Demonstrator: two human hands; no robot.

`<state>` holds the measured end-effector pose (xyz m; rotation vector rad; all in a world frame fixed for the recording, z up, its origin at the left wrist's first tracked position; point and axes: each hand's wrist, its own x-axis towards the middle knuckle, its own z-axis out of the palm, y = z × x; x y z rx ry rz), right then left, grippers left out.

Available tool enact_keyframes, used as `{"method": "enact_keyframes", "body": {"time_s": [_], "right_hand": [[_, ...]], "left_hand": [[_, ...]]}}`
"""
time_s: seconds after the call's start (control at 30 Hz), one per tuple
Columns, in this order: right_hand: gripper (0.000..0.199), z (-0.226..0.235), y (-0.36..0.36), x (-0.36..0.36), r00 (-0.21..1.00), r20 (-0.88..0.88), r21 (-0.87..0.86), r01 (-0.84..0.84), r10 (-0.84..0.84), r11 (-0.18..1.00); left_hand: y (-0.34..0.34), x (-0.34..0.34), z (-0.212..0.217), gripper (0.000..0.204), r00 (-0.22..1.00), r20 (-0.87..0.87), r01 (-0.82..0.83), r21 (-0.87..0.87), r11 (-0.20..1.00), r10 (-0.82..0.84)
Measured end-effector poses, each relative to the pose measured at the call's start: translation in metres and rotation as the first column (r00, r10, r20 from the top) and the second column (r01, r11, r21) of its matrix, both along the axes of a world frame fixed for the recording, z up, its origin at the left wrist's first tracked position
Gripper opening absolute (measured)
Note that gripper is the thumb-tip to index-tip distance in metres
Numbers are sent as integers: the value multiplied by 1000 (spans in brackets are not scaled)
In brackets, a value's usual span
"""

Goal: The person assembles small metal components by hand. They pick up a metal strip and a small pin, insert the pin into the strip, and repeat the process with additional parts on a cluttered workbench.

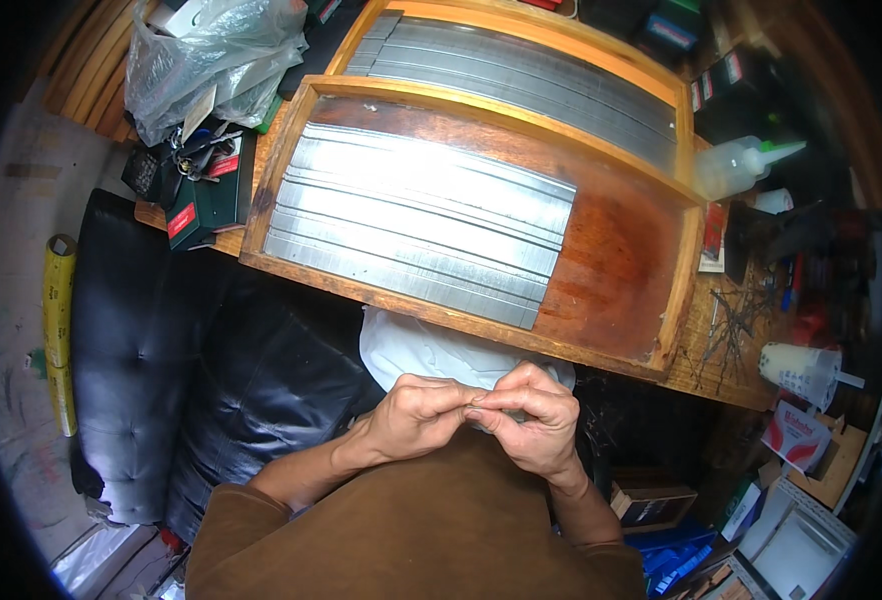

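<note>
My left hand [423,412] and my right hand [536,420] meet in front of my chest, just short of the near wooden tray. Both are closed in a pinch, thumb and fingertips touching those of the other hand. Anything between the fingertips is too small to make out. Beyond them, the shallow wooden tray [416,307] holds rows of flat, shiny metal strips [421,215] over its left and middle part. Bare reddish-brown wood shows at its right end. Below the tray edge, white cloth [401,350] lies partly behind my hands.
Another wooden tray of grey metal strips [521,75] lies behind. Left are a plastic bag [216,70], dark green boxes [196,210] and a black padded seat [151,340]. At right stand a squeeze bottle [731,170], thin dark wires [731,325] and a drink cup [799,370].
</note>
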<state>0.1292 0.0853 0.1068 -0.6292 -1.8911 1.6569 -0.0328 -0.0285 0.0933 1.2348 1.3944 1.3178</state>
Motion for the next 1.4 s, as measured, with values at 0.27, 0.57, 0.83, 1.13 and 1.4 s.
{"method": "enact_keyframes", "body": {"time_s": [0.27, 0.57, 0.83, 1.13, 1.4], "right_hand": [[18, 6, 3, 1, 1000, 18, 80, 0, -1, 997], [18, 10, 2, -2, 1000, 21, 123, 0, -3, 992], [16, 10, 2, -1, 1000, 8, 113, 27, -28, 993], [16, 8, 2, 2, 999, 21, 127, 33, -36, 991], [18, 6, 0, 6, 996, 40, 109, 70, -74, 992]], "left_hand": [[3, 2, 2, 27, 1000, 21, -8, 21, 1000, 7], [2, 1, 4, 25, 1000, 0, -3, 5, 1000, 3], [2, 4, 3, 24, 1000, 11, -29, -7, 1000, 29], [2, 7, 2, 26, 999, 23, -48, -7, 999, 48], [3, 6, 1, 25, 999, 20, -43, -10, 999, 43]]}}
